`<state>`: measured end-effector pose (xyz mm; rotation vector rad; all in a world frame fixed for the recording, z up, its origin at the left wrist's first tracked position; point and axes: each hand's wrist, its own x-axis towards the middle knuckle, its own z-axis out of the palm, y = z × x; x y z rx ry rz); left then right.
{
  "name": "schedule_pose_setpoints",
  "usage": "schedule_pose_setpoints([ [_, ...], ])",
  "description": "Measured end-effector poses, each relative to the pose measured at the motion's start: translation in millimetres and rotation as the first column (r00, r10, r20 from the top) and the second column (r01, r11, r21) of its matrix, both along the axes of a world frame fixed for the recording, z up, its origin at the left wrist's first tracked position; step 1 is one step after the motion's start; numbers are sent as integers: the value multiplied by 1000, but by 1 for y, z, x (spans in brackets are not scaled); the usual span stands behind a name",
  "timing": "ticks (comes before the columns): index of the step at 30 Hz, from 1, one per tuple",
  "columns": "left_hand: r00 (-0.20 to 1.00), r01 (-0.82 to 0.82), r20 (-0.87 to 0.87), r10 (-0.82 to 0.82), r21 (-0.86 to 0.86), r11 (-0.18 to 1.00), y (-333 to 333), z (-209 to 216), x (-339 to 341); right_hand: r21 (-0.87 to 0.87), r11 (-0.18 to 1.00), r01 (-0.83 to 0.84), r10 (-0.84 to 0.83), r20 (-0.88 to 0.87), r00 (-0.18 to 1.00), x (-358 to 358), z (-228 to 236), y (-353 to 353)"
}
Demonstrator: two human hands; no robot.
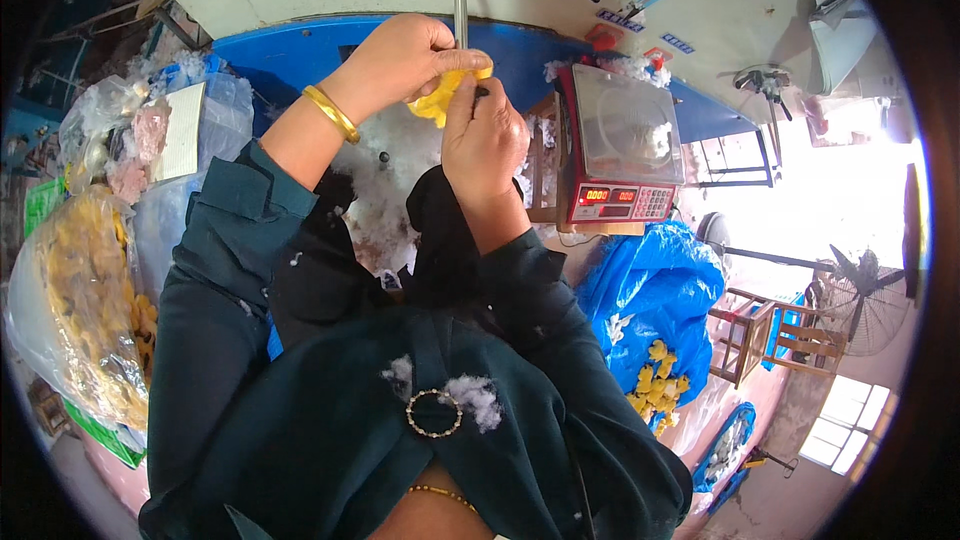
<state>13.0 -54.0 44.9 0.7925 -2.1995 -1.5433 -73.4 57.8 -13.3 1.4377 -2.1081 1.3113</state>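
Observation:
A small yellow plush piece is held between my two hands at the lower end of an upright metal tube. My left hand pinches its upper edge beside the tube, thumb stretched along the top. From the right, my right hand grips the piece with its fingers curled. The tube's tip is hidden behind fingers and fabric. Something small and dark shows by the right fingers; I cannot make out what it is. White fluff lies below my hands.
A red digital scale stands right of my hands. Blue plastic holds several yellow plush pieces at lower right. Clear bags with plush pieces stand at left. The blue table edge curves ahead; a fan is far right.

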Motion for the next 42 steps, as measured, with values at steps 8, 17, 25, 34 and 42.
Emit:
schedule_pose_setpoints([
  [8,959,-58,190,211,-598,799,31,0,20,-261,941,-215,318,900,299,-38,-9,-45],
  [17,964,-215,-26,265,-665,715,57,-12,21,26,971,-239,123,800,587,-65,7,-82],
  [25,957,-197,14,291,-704,682,55,-25,43,-194,981,-17,173,826,536,-13,-16,-37],
  [34,967,-164,18,254,-720,674,70,-35,55,-335,939,-77,329,811,484,28,-9,-1],
  [42,918,-371,-93,384,131,919,85,-25,55,-457,871,-181,378,859,-345,-16,14,1],
])
